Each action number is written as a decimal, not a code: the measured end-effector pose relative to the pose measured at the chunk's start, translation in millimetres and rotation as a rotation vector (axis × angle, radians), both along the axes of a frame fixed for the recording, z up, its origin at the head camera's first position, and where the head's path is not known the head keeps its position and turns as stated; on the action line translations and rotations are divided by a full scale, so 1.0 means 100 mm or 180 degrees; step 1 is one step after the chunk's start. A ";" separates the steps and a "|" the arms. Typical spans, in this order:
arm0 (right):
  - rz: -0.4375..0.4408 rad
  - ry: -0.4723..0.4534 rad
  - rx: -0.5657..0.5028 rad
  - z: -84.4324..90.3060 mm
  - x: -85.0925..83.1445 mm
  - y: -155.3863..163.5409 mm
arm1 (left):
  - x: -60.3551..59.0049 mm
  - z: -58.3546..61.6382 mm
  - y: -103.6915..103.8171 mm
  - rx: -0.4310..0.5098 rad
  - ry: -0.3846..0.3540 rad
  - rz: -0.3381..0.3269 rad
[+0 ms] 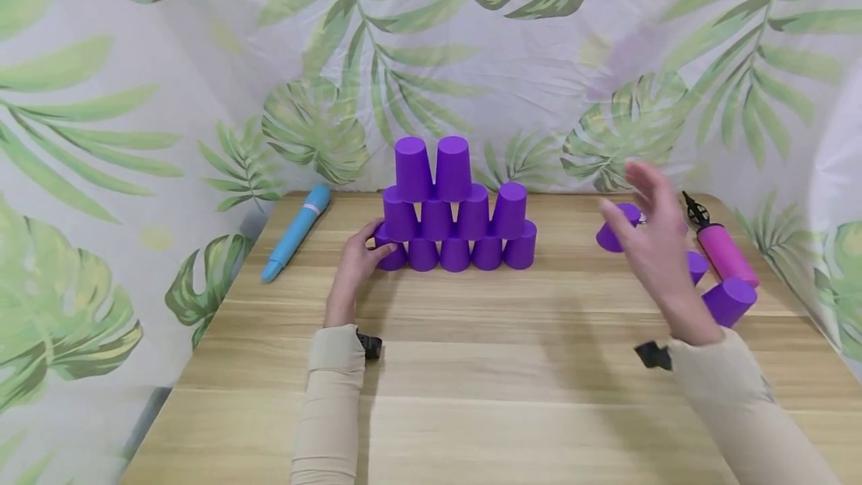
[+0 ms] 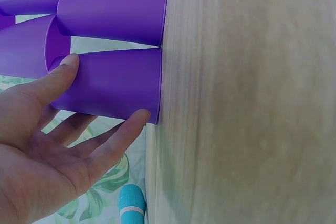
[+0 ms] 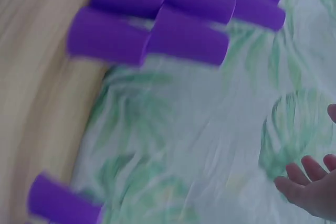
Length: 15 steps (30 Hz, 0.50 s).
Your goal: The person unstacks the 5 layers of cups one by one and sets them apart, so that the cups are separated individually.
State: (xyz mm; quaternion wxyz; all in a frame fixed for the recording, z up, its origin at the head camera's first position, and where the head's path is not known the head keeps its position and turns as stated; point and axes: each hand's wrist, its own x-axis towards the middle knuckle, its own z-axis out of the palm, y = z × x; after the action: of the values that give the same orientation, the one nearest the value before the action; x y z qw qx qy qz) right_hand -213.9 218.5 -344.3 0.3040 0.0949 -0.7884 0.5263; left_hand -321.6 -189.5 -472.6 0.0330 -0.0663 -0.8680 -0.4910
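Purple cups stand upside down in a stacked wall (image 1: 454, 253) in the middle of the table, with several in each of the lower two rows and two on top. My left hand (image 1: 358, 264) holds the leftmost bottom cup (image 2: 110, 85), thumb across its near side and fingers round the outer side. Held up in the air on the right, my right hand (image 1: 649, 245) is empty, with its fingers spread. Past it a loose purple cup (image 1: 609, 236) shows, partly covered by the hand. Another purple cup (image 1: 730, 302) lies tilted by the right wrist, with one more (image 1: 697, 266) behind.
A pink hand pump (image 1: 727, 254) with a black end lies at the right edge of the wooden table (image 1: 458, 395). On the left lies a blue pump-like tube (image 1: 296, 234). A leaf-print curtain (image 1: 431, 43) hangs behind the table.
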 end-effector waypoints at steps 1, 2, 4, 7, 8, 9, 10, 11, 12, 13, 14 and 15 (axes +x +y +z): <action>0.0167 0.0041 -0.0017 0.05 -0.07 -0.12 | 0.00 -0.01 0.00 -0.0003 0.0005 0.0004; 0.0336 0.0047 -0.0038 0.09 -0.15 -0.25 | 0.00 -0.01 -0.01 -0.0001 0.0013 0.0015; 0.0641 -0.0055 -0.0064 0.17 -0.30 -0.48 | 0.00 0.00 -0.02 0.0008 0.0035 0.0028; 0.1016 -0.0410 -0.0004 0.27 -0.52 -0.78 | 0.00 0.01 -0.02 -0.0008 0.0092 0.0056; 0.1093 -0.0566 0.0063 0.29 -0.59 -0.87 | 0.01 0.02 -0.02 -0.0011 0.0106 0.0067; 0.1165 -0.0716 0.0124 0.30 -0.65 -0.95 | 0.01 0.02 -0.02 -0.0030 0.0119 0.0070; 0.1216 -0.0862 0.0186 0.31 -0.71 -1.03 | 0.01 0.02 -0.02 -0.0052 0.0134 0.0071; 0.1248 -0.1005 0.0262 0.31 -0.76 -1.09 | 0.02 0.03 -0.02 -0.0073 0.0129 0.0068; 0.1264 -0.1112 0.0320 0.31 -0.81 -1.16 | 0.02 0.03 -0.01 -0.0082 0.0115 0.0071; 0.1271 -0.1204 0.0378 0.31 -0.84 -1.21 | 0.03 0.02 -0.01 -0.0087 0.0102 0.0071; 0.1267 -0.1270 0.0421 0.31 -0.88 -1.26 | 0.03 0.02 -0.01 -0.0090 0.0085 0.0073; 0.1263 -0.1315 0.0431 0.30 -0.91 -1.30 | 0.04 0.02 -0.01 -0.0098 0.0072 0.0070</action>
State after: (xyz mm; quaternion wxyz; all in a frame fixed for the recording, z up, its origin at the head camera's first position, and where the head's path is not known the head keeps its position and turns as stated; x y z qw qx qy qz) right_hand -304.4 88.3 -314.2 0.0212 0.1582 -0.8330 0.5298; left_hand -318.0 -190.8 -470.8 0.0472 -0.0627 -0.8757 -0.4764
